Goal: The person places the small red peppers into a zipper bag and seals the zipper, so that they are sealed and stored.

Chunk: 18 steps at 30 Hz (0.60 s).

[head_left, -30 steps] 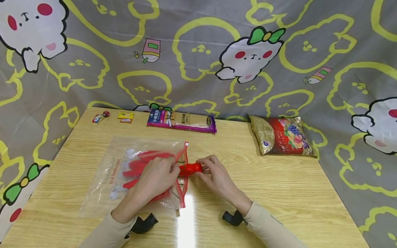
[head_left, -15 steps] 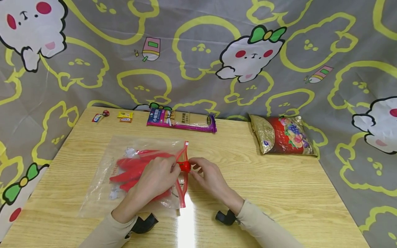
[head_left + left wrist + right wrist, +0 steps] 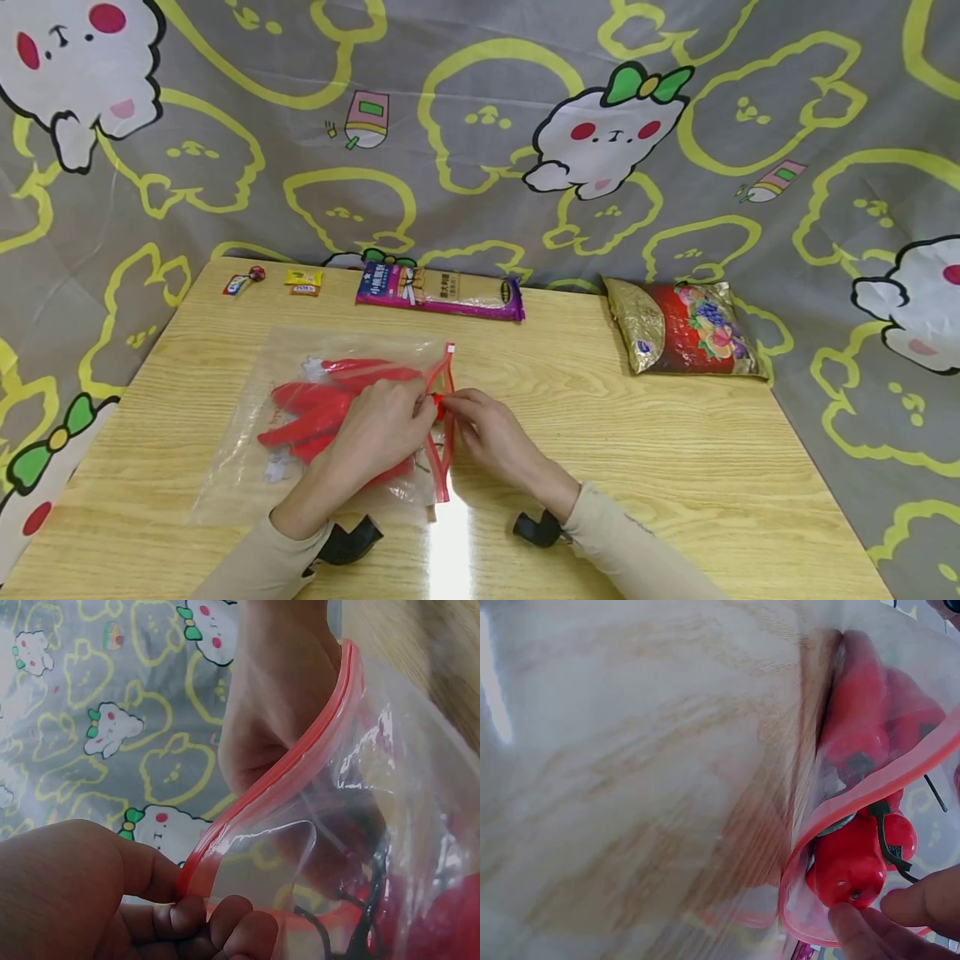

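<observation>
A clear zip bag (image 3: 240,467) with a red zip edge lies on the table, its mouth toward the right. Inside are several long red chili peppers (image 3: 303,404), seen through the plastic. My left hand (image 3: 386,421) pinches the red zip edge (image 3: 285,766) between thumb and fingers, holding the mouth apart in the left wrist view. My right hand (image 3: 495,433) is at the mouth, its fingertips touching the end of a blocky red pepper (image 3: 851,862) just inside the opening. Dark stems (image 3: 885,840) show beside that pepper. Most of it is hidden in the head view.
Along the table's back edge lie a purple noodle packet (image 3: 442,292), a gold and red fruit-print bag (image 3: 682,329), small yellow and orange wrapped sweets (image 3: 303,279) and a lollipop (image 3: 257,273). A patterned grey cloth (image 3: 480,125) hangs behind and at both sides.
My right hand has moved left, and the red pepper has slid with it into the bag. The peppers inside have shifted left. My left hand stays on the edge.
</observation>
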Each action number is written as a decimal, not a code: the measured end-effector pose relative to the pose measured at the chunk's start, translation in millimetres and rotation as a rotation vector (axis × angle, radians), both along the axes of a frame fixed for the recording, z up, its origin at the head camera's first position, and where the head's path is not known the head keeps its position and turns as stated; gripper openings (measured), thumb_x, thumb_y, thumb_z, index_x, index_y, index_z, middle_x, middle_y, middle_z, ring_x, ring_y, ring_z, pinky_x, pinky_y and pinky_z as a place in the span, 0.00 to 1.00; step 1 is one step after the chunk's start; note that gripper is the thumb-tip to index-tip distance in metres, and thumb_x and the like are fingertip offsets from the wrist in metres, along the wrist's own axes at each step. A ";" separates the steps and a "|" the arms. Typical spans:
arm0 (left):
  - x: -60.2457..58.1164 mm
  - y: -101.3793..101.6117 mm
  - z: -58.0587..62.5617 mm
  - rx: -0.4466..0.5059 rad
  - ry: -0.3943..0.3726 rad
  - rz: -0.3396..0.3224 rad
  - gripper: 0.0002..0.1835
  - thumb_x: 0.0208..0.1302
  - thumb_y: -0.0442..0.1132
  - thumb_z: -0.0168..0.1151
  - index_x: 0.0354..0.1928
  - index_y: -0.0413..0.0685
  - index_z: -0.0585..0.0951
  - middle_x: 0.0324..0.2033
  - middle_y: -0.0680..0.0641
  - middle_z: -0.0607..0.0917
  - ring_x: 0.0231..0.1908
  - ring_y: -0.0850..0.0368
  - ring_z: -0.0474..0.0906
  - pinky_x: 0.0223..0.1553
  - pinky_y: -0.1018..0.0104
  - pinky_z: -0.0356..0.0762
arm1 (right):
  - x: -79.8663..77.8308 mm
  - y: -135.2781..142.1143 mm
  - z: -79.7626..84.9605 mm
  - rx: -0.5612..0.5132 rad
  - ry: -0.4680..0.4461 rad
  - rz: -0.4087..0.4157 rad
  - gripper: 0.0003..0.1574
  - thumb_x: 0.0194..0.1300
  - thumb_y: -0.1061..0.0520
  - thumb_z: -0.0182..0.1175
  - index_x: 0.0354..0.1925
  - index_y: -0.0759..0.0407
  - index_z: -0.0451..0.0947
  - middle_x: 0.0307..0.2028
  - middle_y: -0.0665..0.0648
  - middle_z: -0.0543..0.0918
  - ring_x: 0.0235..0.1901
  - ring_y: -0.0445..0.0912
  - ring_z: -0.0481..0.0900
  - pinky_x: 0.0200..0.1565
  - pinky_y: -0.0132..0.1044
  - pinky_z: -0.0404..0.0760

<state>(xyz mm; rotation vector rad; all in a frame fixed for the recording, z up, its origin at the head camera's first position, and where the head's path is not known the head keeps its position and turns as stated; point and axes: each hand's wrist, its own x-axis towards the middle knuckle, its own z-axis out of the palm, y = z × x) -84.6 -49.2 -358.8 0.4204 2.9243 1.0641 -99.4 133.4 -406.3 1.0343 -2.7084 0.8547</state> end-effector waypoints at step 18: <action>0.3 -0.4 0.5 0.019 -0.028 0.006 0.12 0.59 0.41 0.54 0.19 0.51 0.69 0.10 0.54 0.67 0.08 0.63 0.63 0.11 0.70 0.59 | 3.6 5.0 2.5 0.048 -0.027 0.010 0.27 0.52 0.73 0.52 0.52 0.61 0.75 0.47 0.54 0.77 0.43 0.43 0.78 0.43 0.31 0.77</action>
